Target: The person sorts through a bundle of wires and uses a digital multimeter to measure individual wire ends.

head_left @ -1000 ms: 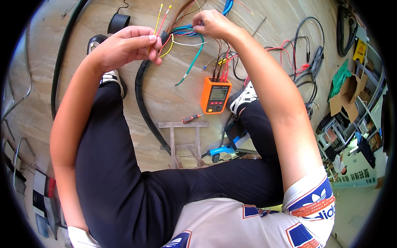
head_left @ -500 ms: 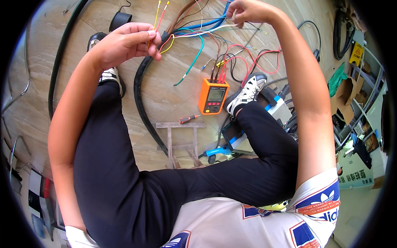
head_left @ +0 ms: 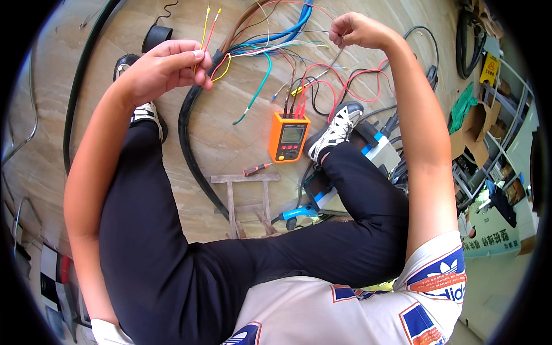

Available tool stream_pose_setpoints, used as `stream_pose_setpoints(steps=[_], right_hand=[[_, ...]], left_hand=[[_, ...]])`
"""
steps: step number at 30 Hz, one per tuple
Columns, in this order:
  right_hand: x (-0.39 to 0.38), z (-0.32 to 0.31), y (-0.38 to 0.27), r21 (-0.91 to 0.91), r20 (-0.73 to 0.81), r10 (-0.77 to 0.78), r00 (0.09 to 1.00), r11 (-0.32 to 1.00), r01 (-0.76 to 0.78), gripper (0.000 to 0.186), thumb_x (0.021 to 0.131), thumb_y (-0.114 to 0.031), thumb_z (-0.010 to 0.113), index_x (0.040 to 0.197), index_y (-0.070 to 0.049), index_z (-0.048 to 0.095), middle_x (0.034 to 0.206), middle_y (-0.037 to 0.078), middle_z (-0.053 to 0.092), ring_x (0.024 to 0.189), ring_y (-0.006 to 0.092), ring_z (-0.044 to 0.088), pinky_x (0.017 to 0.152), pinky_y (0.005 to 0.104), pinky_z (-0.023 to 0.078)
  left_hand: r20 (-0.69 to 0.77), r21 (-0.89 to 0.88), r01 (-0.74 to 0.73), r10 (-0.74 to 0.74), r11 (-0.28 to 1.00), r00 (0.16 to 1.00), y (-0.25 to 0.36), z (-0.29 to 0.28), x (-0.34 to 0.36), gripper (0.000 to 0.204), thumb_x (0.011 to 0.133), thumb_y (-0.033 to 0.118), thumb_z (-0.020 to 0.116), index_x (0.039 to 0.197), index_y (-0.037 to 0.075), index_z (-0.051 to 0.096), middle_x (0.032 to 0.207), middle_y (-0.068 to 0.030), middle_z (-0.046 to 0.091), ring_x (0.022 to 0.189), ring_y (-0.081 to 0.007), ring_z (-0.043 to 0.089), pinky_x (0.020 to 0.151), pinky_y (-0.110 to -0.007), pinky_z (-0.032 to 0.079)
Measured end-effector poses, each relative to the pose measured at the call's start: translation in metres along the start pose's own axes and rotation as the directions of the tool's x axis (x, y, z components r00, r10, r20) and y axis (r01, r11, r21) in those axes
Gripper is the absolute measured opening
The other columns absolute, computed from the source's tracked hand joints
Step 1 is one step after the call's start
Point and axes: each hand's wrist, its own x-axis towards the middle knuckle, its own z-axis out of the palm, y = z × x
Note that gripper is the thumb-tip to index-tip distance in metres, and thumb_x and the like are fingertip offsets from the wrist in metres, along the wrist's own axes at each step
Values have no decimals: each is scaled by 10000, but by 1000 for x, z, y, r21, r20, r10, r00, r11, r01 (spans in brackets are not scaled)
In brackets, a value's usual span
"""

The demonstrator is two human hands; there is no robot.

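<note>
My left hand [head_left: 169, 69] is closed on a yellow wire and a red wire [head_left: 213, 26], whose tipped ends stand up above my fingers. They rise beside a thick black cable [head_left: 190, 144] that fans out into brown, blue [head_left: 296, 26], green and thinner coloured wires. To the upper right, my right hand [head_left: 351, 31] pinches a thin wire; its colour is hard to tell. Between my legs lies an orange handheld meter [head_left: 290, 138] with black and red leads plugged into its top, a screwdriver [head_left: 253, 171] just below it.
A small wooden frame [head_left: 244, 179] and a blue-handled tool [head_left: 302, 211] lie between my legs, a blue-and-black device [head_left: 368, 138] beside my right shoe. A black ring-shaped item [head_left: 158, 37] sits top left. Cardboard [head_left: 474, 129], green plastic, a yellow warning sign and clutter line the right.
My right hand has moved right, away from the cable bundle, uncovering more leads and my right shoe. My left hand still grips the yellow and red wires, slightly further left in view.
</note>
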Motion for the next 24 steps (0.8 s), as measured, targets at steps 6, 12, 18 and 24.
stream_pose_setpoints(steps=[6,12,18,24], right_hand=[[-16,18,-35,448,-249,-261,933,823,350,324,795,-51,650,1109,9,601,1015,61,655,977,169,634,898,309,477],[-7,42,-93,578,-535,-352,769,511,636,302,919,-143,624,1153,45,591,950,108,689,902,171,652,832,290,502],[24,68,-129,592,-643,-313,699,377,713,298,924,-150,621,1151,42,612,935,99,690,842,141,635,803,265,492],[46,84,-136,331,-835,-265,482,458,825,275,911,-116,642,1152,17,628,960,62,667,809,88,599,760,241,487]], left_hand=[[-58,6,-98,98,995,993,-1,4,-1,216,999,223,450,960,44,565,766,-28,590,850,-184,645,828,-318,494],[-140,77,-366,374,927,917,10,14,11,247,1013,217,443,1086,18,569,847,-34,606,901,-180,638,893,-340,495],[-233,221,-401,448,889,863,16,22,15,264,1016,211,440,1131,12,568,890,-38,616,916,-163,640,923,-326,491],[-301,201,-389,434,899,849,14,16,15,265,1017,218,439,1137,21,570,907,-36,612,916,-157,634,913,-324,495]])
